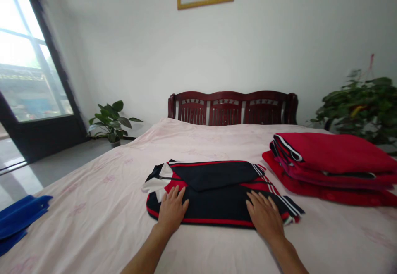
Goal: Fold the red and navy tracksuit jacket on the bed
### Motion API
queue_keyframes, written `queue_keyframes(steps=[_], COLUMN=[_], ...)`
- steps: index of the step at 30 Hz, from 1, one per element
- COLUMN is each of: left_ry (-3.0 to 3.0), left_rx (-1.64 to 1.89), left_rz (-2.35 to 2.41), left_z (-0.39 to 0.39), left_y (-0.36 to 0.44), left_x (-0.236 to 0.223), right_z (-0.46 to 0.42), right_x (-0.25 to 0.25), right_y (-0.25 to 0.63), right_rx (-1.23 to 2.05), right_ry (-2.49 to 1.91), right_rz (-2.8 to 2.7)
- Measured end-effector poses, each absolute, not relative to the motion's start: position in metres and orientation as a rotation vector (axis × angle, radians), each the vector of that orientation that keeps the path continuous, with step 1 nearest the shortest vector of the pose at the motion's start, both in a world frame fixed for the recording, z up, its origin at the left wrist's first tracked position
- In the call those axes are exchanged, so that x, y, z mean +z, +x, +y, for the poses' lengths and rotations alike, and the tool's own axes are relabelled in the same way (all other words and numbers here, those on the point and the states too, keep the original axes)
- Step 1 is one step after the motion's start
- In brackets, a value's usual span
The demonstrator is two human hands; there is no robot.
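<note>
A navy, red and white jacket [217, 203] lies on the pale pink bedsheet [214, 249], its sleeves folded in over the body. Its white collar area is at the left, and striped edges show at the right. My left hand [172, 206] rests flat on the jacket near the collar end, fingers stretched out. Toward the striped end, my right hand [265, 214] also lies flat on the cloth with its fingers spread. Neither hand grips the fabric.
A stack of folded red clothes [338, 166] sits to the right. Blue cloth [21, 220] lies at the left edge. Behind the bed stand a dark wooden bench back [226, 106] and potted plants [113, 121] on either side. A glass door [34, 59] is at the left.
</note>
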State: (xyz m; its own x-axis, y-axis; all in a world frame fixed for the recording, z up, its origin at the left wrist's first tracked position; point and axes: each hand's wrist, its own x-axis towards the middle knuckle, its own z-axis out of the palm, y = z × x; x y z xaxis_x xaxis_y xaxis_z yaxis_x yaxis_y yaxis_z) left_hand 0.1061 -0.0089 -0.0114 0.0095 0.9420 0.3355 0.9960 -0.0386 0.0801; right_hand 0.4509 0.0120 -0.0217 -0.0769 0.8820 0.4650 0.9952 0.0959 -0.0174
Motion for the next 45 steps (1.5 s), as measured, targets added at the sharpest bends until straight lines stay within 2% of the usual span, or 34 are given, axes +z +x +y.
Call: queue_keyframes(steps=[18,45], left_ry=[-1.905,-1.707], left_rx=[-0.454,-0.532], left_rz=[-2.289,-2.396], left_z=[-0.004,-0.002], left_y=[0.084,0.06], left_x=[-0.007,-0.005], right_z=[0.014,0.01], right_x=[-0.021,-0.016], right_y=[0.449,0.446], right_rx=[-0.339,-0.315], right_ry=[-1.882,-1.86], right_rz=[-1.971,-1.906])
